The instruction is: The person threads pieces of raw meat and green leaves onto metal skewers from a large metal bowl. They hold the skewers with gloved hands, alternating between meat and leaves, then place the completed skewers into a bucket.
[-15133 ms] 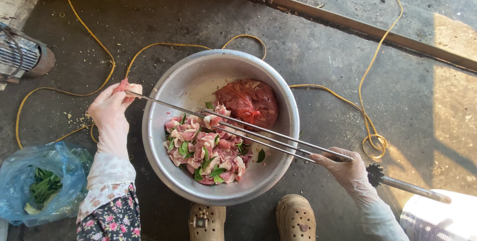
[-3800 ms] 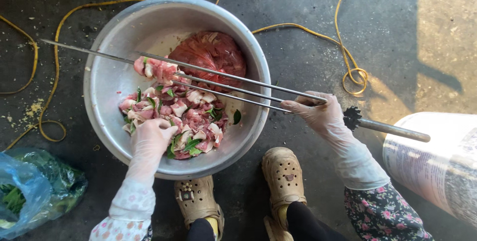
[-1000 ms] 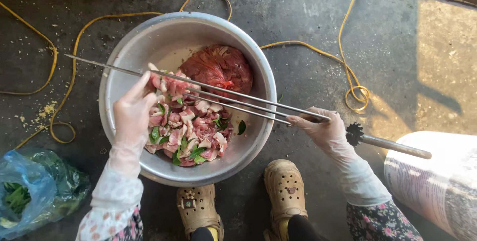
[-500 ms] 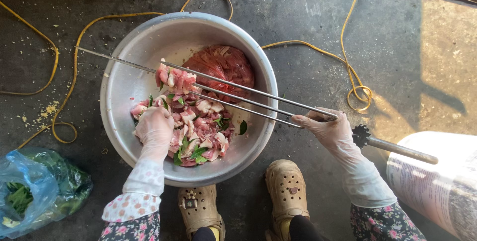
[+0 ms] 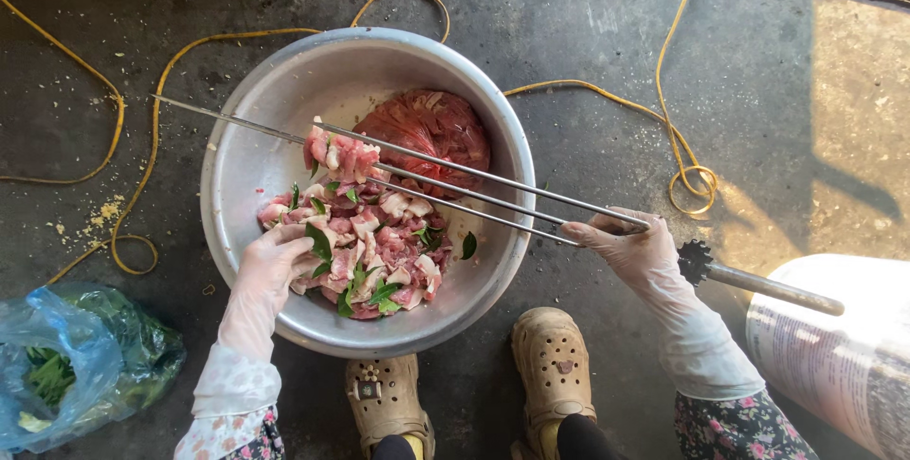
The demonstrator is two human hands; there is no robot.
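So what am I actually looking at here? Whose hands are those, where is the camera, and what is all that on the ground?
No machine here: a person works with two gloved hands, and the one camera sits on their head, looking straight down, so you also see their two tan clogs at the bottom.

On the dark concrete floor stands a big metal bowl holding chopped raw meat with green leaves and a red plastic bag.

The right hand grips the handle end of long metal skewers that reach across the bowl; a few meat pieces are already threaded on. The left hand is down in the pile of meat.

Around it: a yellow cord looping over the floor, a blue plastic bag of greens at lower left, and a white sack at lower right.
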